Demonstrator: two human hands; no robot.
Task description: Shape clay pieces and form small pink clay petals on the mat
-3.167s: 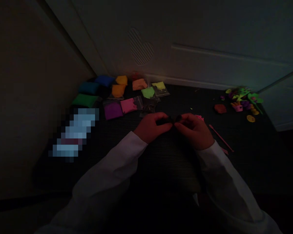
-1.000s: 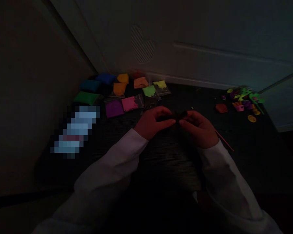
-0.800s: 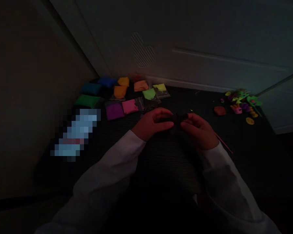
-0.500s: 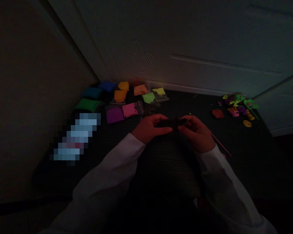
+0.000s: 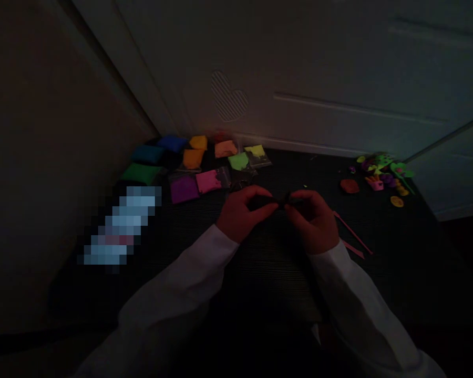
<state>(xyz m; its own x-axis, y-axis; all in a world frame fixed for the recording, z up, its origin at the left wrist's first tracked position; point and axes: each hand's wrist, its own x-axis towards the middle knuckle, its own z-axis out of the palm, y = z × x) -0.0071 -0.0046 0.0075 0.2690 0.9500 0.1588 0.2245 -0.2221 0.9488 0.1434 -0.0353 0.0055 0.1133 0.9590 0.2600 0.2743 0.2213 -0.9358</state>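
and here we are in dim light, the big pale wall rising at the back with its striped heart, and below it the dark table spreading wide! over the table come the two hands, the left hand and the right hand, meeting near the middle. far left, a bright pixelated patch glows. behind it and across the back sit the packets: green, teal, blue, purple, pink, then orange, peach, light green and yellow. off to the right, a bright cluster of small shapes, and nearer, a slim pink stick beside the right hand, a pink strip just beside that. there's the reddish lump, well apart from the fingers, and the small dark piece, right between the hands! left thumb and forefinger pinch closed on it; right thumb and fingertips close on its other side, its outline hard to read. a yellow disc lies near the cluster, and last, one tiny green speck.
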